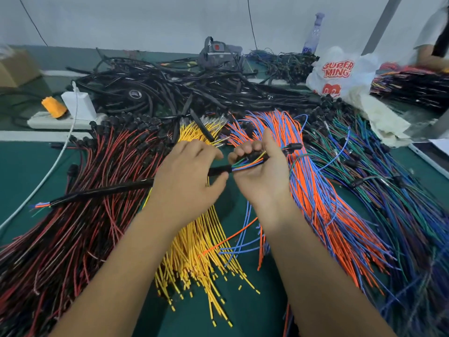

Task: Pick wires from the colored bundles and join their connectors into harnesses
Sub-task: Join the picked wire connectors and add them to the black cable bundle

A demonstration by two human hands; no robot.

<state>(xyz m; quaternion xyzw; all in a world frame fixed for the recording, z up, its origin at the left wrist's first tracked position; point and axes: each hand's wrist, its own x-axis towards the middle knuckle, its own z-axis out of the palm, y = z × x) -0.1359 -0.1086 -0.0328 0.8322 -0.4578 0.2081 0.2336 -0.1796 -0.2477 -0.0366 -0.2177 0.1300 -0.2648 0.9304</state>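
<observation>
Over a green surface spread with wire bundles, both hands work at one harness. The left hand curls its fingers and thumb round a black sleeve that runs from the hand down to the left, where short coloured wire ends poke out of its far tip. The right hand, palm turned up, closes its fingers over the loose coloured wires that emerge from the sleeve's near end, together with dark connectors that stick out past its thumb side. The two hands nearly touch above the gap between bundles. Below and around them lie four fans of wire: a red and black bundle at left, a yellow bundle in the middle under the left forearm, an orange and blue bundle just right of the right hand, and a green and blue bundle at far right. Behind them sits a heap of black sleeved harnesses, a white power strip with an orange plug, and a white plastic bag printed in red.
</observation>
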